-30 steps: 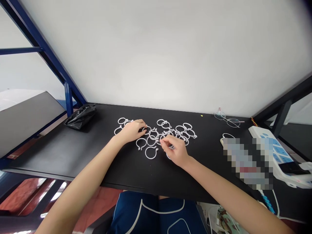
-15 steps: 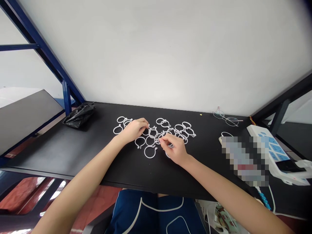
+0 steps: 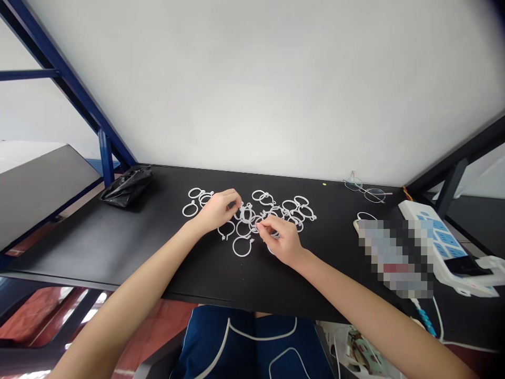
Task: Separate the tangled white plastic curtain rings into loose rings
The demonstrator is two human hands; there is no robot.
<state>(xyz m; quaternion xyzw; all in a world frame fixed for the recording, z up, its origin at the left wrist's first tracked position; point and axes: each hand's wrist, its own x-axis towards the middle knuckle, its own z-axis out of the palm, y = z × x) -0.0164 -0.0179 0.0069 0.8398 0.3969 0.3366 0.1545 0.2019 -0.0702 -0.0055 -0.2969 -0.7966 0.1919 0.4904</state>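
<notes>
The left hand (image 3: pixel 218 211) is bending its fingers over a loose group of white rings (image 3: pixel 247 215) on the black worktop (image 3: pixel 150 226), the thumb and fingertips meeting beside one ring. The right hand (image 3: pixel 284 240) is curling just beside it, thumb and forefinger pinching together above more rings; whether either hand is grasping a ring, one cannot tell. Several rings are overlapping between and behind the hands. A black bag (image 3: pixel 127 187) is lying well to the left, while glasses (image 3: pixel 374 196) and a power strip (image 3: pixel 447 245) are resting at the right.
</notes>
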